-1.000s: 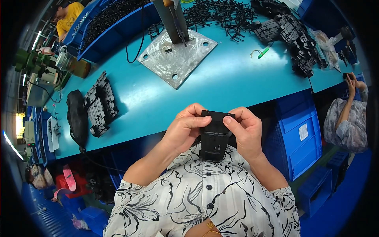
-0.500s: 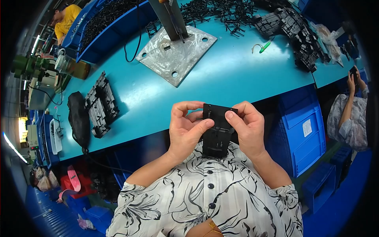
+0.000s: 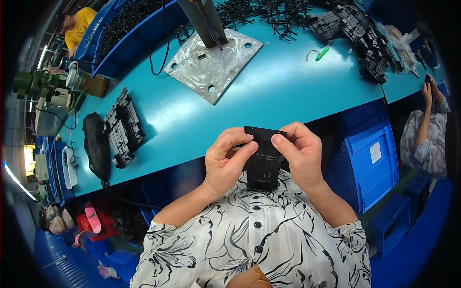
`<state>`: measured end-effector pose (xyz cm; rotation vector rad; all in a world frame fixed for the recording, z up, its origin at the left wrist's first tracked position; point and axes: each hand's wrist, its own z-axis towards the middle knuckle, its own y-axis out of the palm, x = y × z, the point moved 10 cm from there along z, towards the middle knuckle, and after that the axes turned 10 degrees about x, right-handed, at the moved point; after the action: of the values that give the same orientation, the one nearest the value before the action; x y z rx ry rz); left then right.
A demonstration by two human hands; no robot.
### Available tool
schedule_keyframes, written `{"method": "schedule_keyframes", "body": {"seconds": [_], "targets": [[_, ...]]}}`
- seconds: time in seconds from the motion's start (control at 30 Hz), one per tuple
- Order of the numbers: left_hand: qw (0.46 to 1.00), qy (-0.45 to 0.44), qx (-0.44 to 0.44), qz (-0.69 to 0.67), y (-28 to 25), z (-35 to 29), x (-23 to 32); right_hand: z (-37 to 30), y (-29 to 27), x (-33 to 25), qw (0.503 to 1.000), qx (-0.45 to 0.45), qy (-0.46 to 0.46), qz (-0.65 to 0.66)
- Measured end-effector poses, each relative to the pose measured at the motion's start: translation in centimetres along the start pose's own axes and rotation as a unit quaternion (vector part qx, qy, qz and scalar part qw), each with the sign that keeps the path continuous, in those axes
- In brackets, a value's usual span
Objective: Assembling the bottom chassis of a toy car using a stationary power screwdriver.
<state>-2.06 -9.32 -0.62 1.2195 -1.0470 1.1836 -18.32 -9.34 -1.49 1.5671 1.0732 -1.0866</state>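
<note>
Black part (image 3: 262, 161) pinched between both hands, long axis vertical; left hand (image 3: 226, 161) and right hand (image 3: 301, 156) gripped top corners, equally near.

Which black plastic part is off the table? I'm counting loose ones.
The black plastic part pinched between the left hand and right hand; the other parts lie on the teal table.

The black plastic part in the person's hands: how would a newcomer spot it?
Find the teal workbench, then its near edge. There the left hand and right hand pinch a flat black plastic part; unlike the black parts lying on the bench, it is lifted.
</note>
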Motion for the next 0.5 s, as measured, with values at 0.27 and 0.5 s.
{"method": "schedule_keyframes", "body": {"seconds": [0.27,0.5], "targets": [[0.993,-0.086,0.020,-0.074,0.8,1.2,0.2,0.3,0.2,-0.1,1.000,-0.009,0.003,0.023],[0.992,-0.086,-0.020,-0.087,1.3,2.8,1.5,1.4,0.8,-1.2,0.999,-0.018,-0.050,0.002]]}}
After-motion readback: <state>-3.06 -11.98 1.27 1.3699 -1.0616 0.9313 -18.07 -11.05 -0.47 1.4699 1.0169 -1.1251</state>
